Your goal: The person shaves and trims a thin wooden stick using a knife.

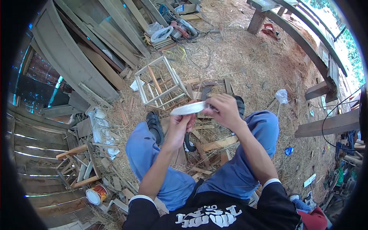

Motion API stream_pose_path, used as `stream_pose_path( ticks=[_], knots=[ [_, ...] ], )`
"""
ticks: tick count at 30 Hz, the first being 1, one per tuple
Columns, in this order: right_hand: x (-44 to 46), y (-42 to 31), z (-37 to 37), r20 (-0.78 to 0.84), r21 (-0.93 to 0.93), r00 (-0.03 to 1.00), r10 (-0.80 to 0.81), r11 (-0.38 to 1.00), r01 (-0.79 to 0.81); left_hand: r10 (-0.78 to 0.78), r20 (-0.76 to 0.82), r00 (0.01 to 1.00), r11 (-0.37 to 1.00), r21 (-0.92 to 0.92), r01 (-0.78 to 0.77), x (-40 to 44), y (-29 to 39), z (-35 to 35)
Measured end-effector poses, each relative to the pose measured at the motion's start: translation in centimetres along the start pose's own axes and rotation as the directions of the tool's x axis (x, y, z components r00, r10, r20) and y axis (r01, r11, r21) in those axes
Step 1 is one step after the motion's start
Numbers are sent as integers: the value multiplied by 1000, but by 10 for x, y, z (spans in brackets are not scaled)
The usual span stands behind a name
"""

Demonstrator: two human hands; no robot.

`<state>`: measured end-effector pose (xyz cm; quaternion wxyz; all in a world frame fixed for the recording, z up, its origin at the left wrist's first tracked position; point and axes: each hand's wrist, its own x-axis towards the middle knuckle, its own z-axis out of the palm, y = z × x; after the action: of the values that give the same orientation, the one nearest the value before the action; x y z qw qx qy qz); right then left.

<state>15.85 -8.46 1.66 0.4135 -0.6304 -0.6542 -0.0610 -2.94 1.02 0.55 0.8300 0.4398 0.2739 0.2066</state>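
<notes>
Above my lap I see a pale, flat piece with a rounded end (188,109), held in front of me; its exact kind does not show. My left hand (182,125) is closed round its underside near the rounded end. At the other end, the fingers of my right hand (223,109) are closed on it. Just beyond my hands, a small wooden frame with thin slats (165,93) stands tilted on the ground. Between my feet lie wood offcuts (220,143) and a dark curved object (188,142), partly hidden by my left hand.
Wood shavings and scraps cover the ground. Long boards (61,50) lean at the upper left, near power tools (180,30). A wooden bench (299,28) stands at the upper right. To the left are another wooden frame (78,166) and a paint bucket (96,194).
</notes>
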Motion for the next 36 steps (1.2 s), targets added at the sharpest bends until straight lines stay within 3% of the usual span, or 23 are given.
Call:
stream_pose_path(
  ticks=[4,13,20,25,28,30,34,36],
  knots=[
    [3,-4,6,58,18,993,-103,995,102,23,60,998,1000,-1,-23,-2,1,2],
    [3,-1,-16,54,-140,984,-168,975,174,-39,141,989,999,4,39,-7,6,2],
    [1,7,-22,35,-237,993,-115,964,120,-29,127,991,999,33,25,-8,14,8],
    [2,4,-25,19,-265,994,-106,958,107,-10,176,984,999,-43,18,-5,13,7],
    [5,16,-30,-112,-294,993,-35,956,0,-45,174,984,999,-21,49,-9,19,6],
    [5,30,-43,-195,-311,972,130,932,-187,-61,172,983,998,10,60,-12,18,6],
    [3,37,-51,-377,-290,839,394,810,-510,-46,204,978,998,44,38,-13,8,2],
    [0,38,-52,-395,-221,806,441,806,-549,-36,196,980,999,44,28,-12,8,-3]
  ],
)
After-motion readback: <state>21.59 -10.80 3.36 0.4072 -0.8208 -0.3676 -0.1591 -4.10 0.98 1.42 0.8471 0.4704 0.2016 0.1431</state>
